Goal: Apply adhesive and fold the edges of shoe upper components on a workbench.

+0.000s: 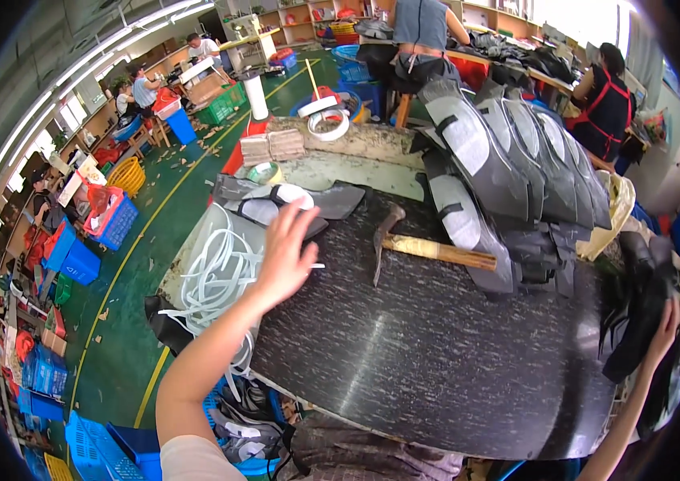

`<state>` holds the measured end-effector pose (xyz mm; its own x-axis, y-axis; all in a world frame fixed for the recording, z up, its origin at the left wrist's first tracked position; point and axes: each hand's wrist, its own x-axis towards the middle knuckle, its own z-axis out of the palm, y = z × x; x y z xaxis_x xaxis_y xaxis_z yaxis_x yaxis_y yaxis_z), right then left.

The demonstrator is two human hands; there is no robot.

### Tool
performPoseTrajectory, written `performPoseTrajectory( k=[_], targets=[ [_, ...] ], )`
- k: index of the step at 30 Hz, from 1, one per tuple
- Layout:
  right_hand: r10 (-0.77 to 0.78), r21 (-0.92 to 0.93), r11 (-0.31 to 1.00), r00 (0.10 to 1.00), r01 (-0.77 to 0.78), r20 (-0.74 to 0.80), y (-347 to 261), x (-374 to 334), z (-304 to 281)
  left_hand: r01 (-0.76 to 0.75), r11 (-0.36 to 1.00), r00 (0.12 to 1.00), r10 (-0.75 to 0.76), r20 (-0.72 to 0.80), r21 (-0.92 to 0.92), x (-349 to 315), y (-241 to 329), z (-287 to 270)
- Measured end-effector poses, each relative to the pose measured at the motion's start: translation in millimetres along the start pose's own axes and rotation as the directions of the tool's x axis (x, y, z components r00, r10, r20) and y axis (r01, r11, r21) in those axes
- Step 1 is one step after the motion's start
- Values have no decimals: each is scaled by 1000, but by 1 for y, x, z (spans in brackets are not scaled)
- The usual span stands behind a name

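My left hand [286,250] is raised over the left side of the dark speckled tabletop, fingers spread. Just below and beside it lies a loose tangle of thin white strips [216,276]; one short white end pokes out past the hand. Beyond the fingertips are flat grey-black cut pieces with white patches [340,200]. At the far right, my right hand [665,327] grips a black, limp piece of material [641,321] in a pile of similar pieces; its fingers are partly hidden. A hammer [436,250] with a wrapped wooden handle lies mid-table, touched by neither hand.
Overlapping grey-black pieces with white patches [508,152] are stacked at the back right. A tape roll [266,173] and a white ring roll [329,125] sit at the back. Below the front edge is a blue basket [256,465]. Several people work farther off.
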<state>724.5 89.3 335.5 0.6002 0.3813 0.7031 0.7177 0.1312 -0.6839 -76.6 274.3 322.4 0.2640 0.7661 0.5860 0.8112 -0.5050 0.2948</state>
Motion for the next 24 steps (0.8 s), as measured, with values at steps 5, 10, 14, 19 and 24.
performPoseTrajectory(
  k=[5, 10, 14, 19, 24],
  targets=[
    [-215, -570, 751, 939, 334, 268, 51, -7, 6, 18, 963, 991, 18, -133, 268, 50, -106, -8],
    [-244, -513, 772, 919, 377, 308, 38, -8, 30, 115, 993, 894, -119, -433, -36, 115, -97, -79],
    [-414, -607, 641, 877, 471, 244, -12, -8, 16, -206, 970, 812, 244, -531, 131, 92, 63, -87],
    [-479, 133, 874, 782, 468, 399, -258, -163, 114, -612, 785, 746, 613, 261, -97, -79, 182, -8],
    [-525, 541, 777, -144, 323, 839, -324, -269, 142, -420, 884, 892, 444, 85, -204, -43, 140, -51]
  ],
)
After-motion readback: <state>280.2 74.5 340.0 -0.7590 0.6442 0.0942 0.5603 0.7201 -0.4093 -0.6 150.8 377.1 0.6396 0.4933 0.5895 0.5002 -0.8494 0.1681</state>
